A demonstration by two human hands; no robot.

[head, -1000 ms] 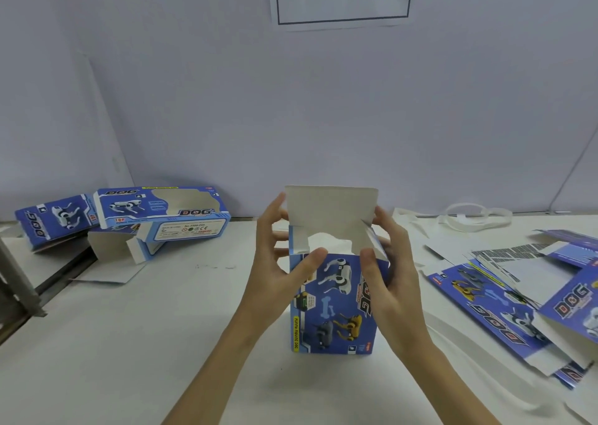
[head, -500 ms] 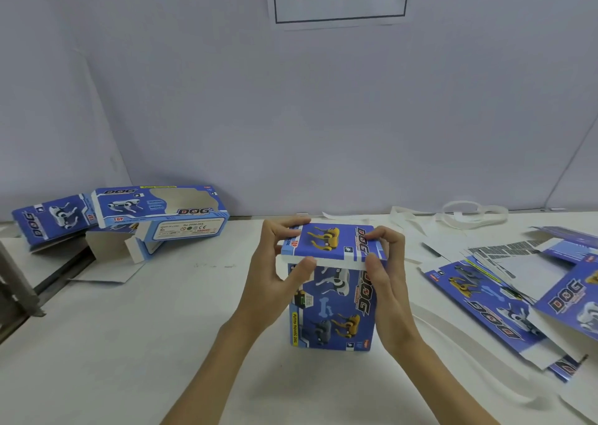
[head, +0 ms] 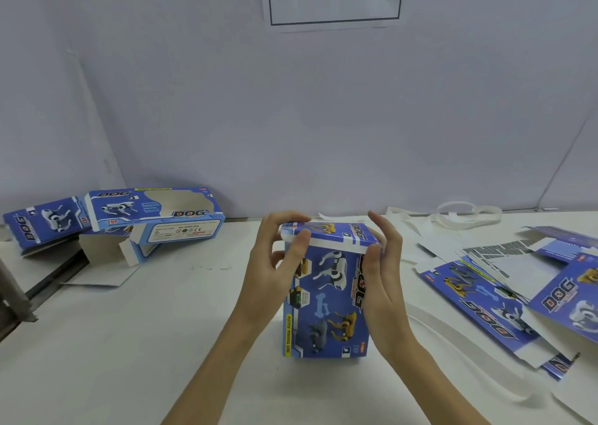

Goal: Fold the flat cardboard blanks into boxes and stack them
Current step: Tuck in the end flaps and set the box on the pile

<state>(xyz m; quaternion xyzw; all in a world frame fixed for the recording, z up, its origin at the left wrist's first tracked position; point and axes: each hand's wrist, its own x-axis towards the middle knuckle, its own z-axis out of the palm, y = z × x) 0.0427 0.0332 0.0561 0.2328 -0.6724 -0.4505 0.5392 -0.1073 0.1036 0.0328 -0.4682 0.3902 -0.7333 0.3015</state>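
A blue toy-dog box stands upright on the white table in the middle of the view. Its top lid is folded down, with a white tuck strip still showing along the front edge. My left hand pinches the lid's left corner, thumb in front and fingers curled over the top. My right hand lies against the box's right side with its fingers nearly straight and its thumb pressing the lid's right front corner. Flat printed blanks lie spread at the right.
Two folded blue boxes lie on their sides at the back left, one with open flaps. White strapping loops sit at the back right. A gap and a metal frame mark the table's left edge. A paper-covered wall stands close behind.
The upright white lid flap has been folded down over the top of the box. My right-hand fingers have lifted from the lid and straightened; my thumbs now press the front edge.
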